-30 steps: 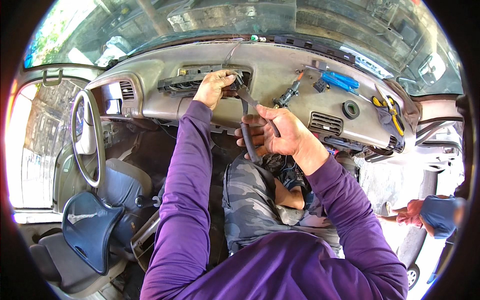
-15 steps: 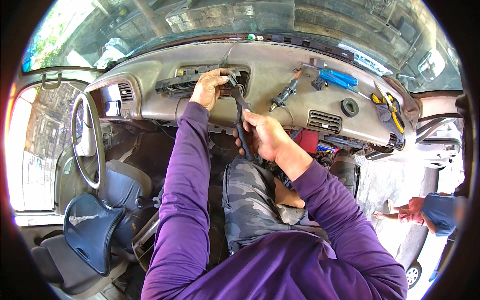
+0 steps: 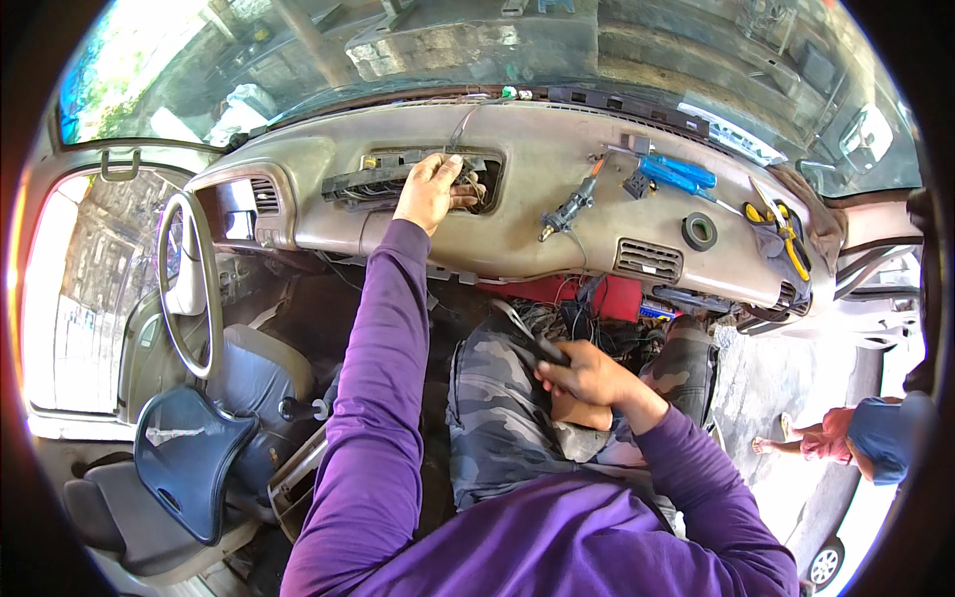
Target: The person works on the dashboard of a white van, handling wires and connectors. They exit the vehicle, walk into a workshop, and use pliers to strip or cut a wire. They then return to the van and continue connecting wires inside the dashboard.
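Note:
My left hand (image 3: 431,193) reaches into the dashboard opening (image 3: 497,164). Its fingers close around some thin dark wiring (image 3: 470,179), mostly covered by the fingers. Beside that hand, a long black part with cables (image 3: 363,185) lies tilted in the opening. Over my lap, my right hand (image 3: 587,378) grips a black-handled knife (image 3: 527,333); its thin, slightly curved metal blade points up and left, a little blurred.
On the dashboard (image 3: 458,244) lie a dark cylindrical tool (image 3: 569,211), blue-handled screwdrivers (image 3: 676,177), a black tape roll (image 3: 698,232) and yellow-handled pliers (image 3: 791,244). A steering wheel (image 3: 209,289) stands left. Outside, a person (image 3: 875,438) is at the right.
My right hand has drawn the knife down and away from my left hand, to above my lap. My left hand has shifted slightly toward the dashboard opening. The view has moved a little.

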Action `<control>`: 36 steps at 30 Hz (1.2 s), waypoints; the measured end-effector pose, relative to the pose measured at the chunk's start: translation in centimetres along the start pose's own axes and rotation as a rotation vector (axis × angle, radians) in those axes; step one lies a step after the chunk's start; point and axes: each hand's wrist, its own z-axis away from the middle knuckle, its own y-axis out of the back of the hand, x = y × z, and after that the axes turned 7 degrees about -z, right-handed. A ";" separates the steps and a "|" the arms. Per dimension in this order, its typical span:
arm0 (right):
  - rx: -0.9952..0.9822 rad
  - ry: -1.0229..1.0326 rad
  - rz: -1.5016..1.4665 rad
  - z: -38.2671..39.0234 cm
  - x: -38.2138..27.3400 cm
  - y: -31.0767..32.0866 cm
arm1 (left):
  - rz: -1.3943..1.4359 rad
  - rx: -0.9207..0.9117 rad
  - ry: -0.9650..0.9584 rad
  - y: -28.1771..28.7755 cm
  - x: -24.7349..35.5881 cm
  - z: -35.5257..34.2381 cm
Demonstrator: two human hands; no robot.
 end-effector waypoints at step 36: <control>0.134 -0.013 0.460 -0.8 8.0 0.3 | -1.636 0.455 -0.471 -5.1 1.6 6.7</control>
